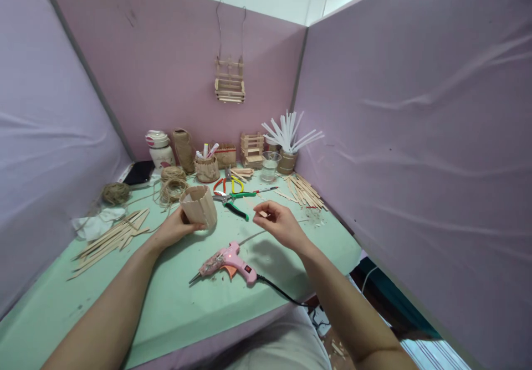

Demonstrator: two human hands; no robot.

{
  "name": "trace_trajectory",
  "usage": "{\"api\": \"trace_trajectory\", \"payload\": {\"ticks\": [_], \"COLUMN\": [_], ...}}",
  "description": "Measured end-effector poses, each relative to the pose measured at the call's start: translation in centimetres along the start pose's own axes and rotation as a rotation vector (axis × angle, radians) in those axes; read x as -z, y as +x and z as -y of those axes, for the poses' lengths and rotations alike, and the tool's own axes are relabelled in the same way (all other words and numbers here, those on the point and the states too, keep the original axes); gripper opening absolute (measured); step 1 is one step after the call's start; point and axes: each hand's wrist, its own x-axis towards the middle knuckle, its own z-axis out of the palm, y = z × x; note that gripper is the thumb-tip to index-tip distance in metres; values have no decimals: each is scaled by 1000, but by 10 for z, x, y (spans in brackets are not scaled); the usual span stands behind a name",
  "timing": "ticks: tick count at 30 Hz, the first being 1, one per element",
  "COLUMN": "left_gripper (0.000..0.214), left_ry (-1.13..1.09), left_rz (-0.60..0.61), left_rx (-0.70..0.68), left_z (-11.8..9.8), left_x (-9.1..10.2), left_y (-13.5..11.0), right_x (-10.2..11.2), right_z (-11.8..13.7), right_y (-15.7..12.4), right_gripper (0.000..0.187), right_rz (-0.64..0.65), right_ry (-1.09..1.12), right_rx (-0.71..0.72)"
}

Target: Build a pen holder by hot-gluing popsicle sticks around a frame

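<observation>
1. Wooden cup [199,209] in left hand [177,228], clasped low between thumb and fingers, near the twine [173,184].
2. At right hand [279,223]: thumb and fingertips nearly together; cannot tell whether pinching anything.
3. Nearer the body: glue gun [228,259] lying on table [174,309].
4. Beyond: pliers [236,210], sticks [306,191].

1 held wdn cup [201,206], 1 glue gun [233,257], 1 wht btl [160,151].
</observation>
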Motion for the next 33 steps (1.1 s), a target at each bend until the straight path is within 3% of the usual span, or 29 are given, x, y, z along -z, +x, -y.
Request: {"api": "trace_trajectory", "payload": {"ticks": [2,6,11,16,20,25,33], "left_gripper": [78,81,84,82,77,76,88], "left_ry": [-10,-14,-49,-322,-414,-374,-275], "left_rz": [-24,-63,-78,-2,23,69,92], "left_rx": [8,27,58,82,119,111,126], "left_z": [2,2,-6,-4,1,4,7], "left_x": [2,5,7,10,15,16,12], "left_y": [0,0,-6,-10,-11,-10,-10], "right_x": [-9,-27,-52,-73,-80,-86,-89], "right_z": [9,28,40,42,44,44,43], "right_y": [-7,-22,-31,-23,-18,-18,-17], "right_gripper": [25,15,18,24,23,13,12], "right_rz": [1,-99,-210,-219,-176,-150,-182], "right_ry": [137,288,281,212,267,329,403], "right_rx": [-7,-25,-15,68,100,34,-30]}}
